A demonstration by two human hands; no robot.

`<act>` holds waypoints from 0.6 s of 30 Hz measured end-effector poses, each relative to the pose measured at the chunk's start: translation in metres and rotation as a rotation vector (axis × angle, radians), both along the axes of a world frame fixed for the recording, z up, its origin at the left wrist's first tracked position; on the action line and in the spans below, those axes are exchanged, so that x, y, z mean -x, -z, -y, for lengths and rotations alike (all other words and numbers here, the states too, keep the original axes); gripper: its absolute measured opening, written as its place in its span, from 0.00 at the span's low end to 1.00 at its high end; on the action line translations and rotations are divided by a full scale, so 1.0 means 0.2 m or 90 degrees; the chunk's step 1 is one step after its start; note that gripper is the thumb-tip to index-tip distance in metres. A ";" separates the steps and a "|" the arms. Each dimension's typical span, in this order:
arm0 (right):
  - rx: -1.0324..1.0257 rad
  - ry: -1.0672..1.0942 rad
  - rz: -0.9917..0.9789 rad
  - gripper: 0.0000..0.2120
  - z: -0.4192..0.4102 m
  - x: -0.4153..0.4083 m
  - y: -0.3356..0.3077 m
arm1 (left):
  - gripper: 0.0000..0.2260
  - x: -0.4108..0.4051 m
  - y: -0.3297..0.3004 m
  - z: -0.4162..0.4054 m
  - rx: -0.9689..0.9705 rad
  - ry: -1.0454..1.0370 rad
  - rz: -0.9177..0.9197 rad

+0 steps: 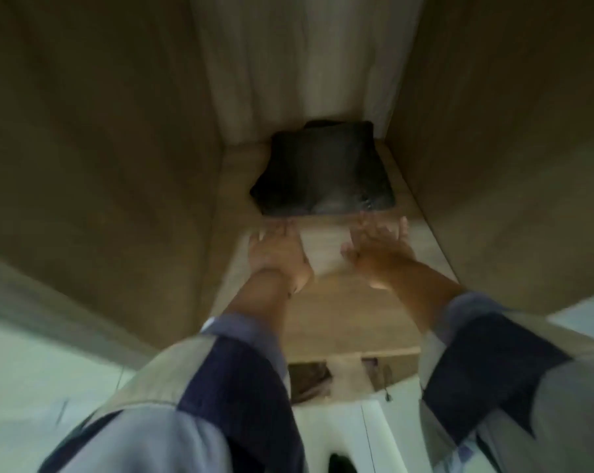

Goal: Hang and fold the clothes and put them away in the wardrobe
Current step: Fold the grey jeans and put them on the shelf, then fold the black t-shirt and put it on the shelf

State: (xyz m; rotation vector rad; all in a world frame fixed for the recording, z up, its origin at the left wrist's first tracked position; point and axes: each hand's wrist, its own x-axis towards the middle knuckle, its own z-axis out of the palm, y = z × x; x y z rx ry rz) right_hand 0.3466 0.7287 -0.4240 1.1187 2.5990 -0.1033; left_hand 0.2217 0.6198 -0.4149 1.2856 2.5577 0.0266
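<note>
A folded dark garment (323, 172) lies at the back of a wooden wardrobe shelf (340, 312). Both my arms reach into the compartment. My left hand (278, 254) is flat and open just in front of the garment's near left corner. My right hand (377, 240) is open with fingers spread, right at the garment's near right edge. Neither hand holds anything. The picture is blurred by motion.
Wooden side walls (101, 165) close in the shelf on the left and right, with a pale back panel (299, 63) behind the garment. Below the shelf's front edge there are white surfaces (340, 421) and a small dark gap.
</note>
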 end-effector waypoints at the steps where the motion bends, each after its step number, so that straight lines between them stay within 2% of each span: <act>1: 0.017 -0.012 0.010 0.30 0.09 -0.04 -0.07 | 0.29 -0.06 -0.06 0.09 0.002 -0.007 0.026; 4: 0.027 -0.070 0.006 0.30 0.36 -0.15 -0.29 | 0.30 -0.23 -0.29 0.36 -0.011 -0.059 0.069; 8: 0.048 -0.114 -0.023 0.30 0.65 -0.22 -0.51 | 0.30 -0.38 -0.54 0.71 0.004 -0.113 0.033; 13: 0.104 -0.215 -0.007 0.31 0.98 -0.33 -0.64 | 0.29 -0.60 -0.67 1.12 -0.029 -0.210 0.032; 18: 0.136 -0.358 0.016 0.35 1.33 -0.46 -0.81 | 0.28 -0.86 -0.74 1.61 -0.011 -0.331 0.041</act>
